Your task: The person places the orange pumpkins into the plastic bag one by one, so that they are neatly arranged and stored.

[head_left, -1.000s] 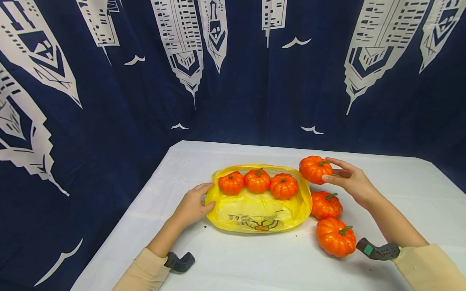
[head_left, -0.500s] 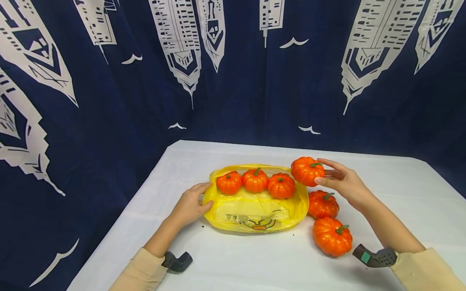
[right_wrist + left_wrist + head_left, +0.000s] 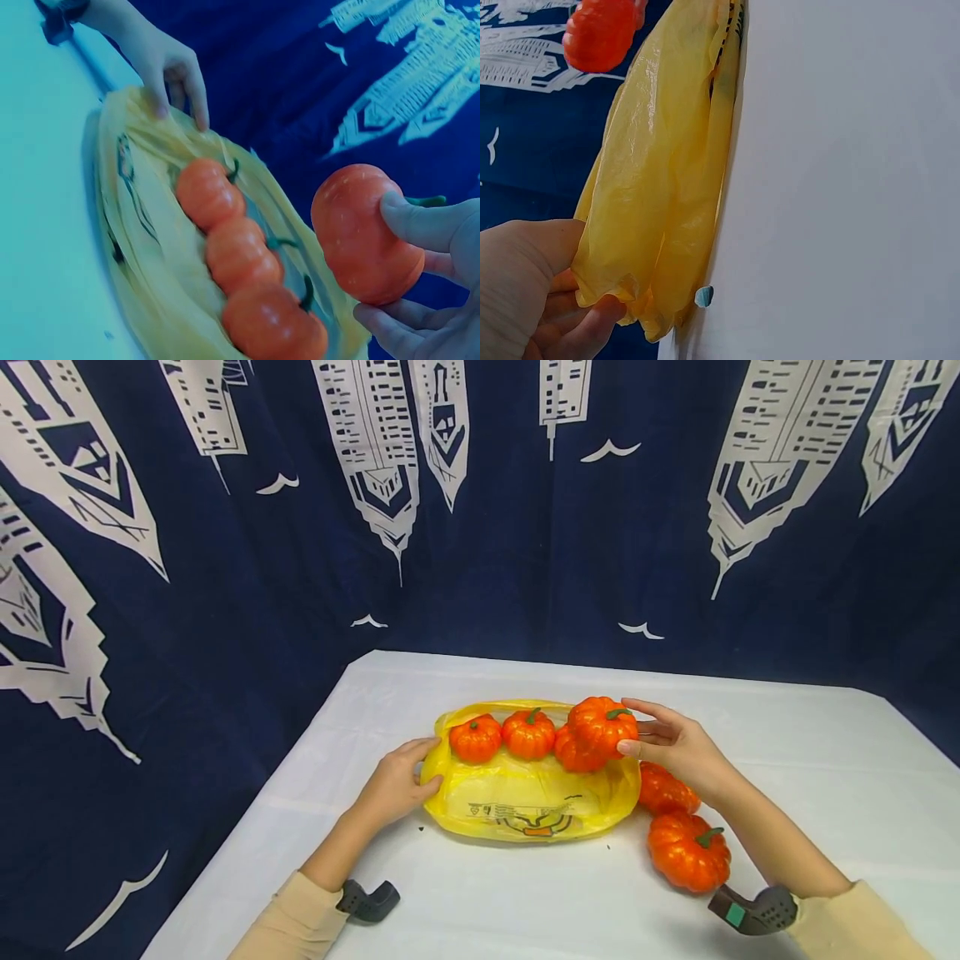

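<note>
A yellow plastic bag (image 3: pixel 517 810) lies on the table, its mouth spread wide. Three small orange pumpkins with green stems sit in a row inside: a left one (image 3: pixel 476 740), a middle one (image 3: pixel 528 735) and a right one (image 3: pixel 573 755). My left hand (image 3: pixel 396 783) holds the bag's left edge between thumb and fingers; the left wrist view shows the bag's side (image 3: pixel 652 187) there. Over the bag's right end, my right hand (image 3: pixel 684 752) grips another pumpkin (image 3: pixel 600 725) from the right. That raised pumpkin partly covers the right one in the head view.
Outside the bag's right side lie two more pumpkins, one (image 3: pixel 667 792) close to the bag and one (image 3: pixel 688 853) nearer the front. A white cloth covers the table (image 3: pixel 480 902). Behind it hangs a dark blue curtain (image 3: pixel 495 585) with white building prints.
My right hand has carried its pumpkin leftward and slightly down, from beside the bag's right edge to above the right pumpkin in the bag. My left hand has stayed at the bag's edge.
</note>
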Motion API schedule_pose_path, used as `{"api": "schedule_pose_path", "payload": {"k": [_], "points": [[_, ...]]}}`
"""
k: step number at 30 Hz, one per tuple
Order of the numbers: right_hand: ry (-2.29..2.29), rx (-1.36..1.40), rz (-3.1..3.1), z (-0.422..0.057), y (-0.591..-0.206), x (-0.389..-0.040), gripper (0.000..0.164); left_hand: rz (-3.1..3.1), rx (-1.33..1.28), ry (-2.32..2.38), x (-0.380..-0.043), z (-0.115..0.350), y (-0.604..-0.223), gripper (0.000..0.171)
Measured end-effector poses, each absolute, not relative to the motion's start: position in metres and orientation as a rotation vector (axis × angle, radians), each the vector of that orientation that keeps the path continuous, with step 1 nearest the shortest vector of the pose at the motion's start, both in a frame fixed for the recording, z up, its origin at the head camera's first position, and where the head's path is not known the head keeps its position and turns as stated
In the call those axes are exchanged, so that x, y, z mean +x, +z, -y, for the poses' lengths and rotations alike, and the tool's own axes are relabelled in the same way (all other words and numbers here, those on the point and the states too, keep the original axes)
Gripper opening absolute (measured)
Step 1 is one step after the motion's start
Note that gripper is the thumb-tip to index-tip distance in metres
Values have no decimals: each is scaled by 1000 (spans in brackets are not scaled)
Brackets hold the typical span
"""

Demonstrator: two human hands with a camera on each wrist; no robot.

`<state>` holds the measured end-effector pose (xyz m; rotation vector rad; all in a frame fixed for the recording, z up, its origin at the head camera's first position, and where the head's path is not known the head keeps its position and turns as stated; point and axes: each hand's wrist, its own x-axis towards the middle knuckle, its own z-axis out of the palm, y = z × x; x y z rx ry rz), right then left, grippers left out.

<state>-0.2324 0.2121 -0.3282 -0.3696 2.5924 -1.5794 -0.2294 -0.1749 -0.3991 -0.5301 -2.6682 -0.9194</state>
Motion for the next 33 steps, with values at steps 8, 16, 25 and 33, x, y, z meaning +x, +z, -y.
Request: {"api": "schedule_pose_path", "payload": {"k": [8, 16, 25, 33], "points": [[-1594, -368, -2561, -190, -328, -225, 74, 2660, -538, -903, -231, 174, -400, 55], [-1615, -412, -2529, -170, -335, -222, 73, 2651, -549, -905, -229, 174, -398, 55], [-1680, -462, -2453, -143, -347, -222, 71, 2649, -548, -908, -230, 175, -399, 55], [-1679, -443, -2438, -123, -356, -222, 68, 2659, -540, -914, -228, 175, -397, 55]]}}
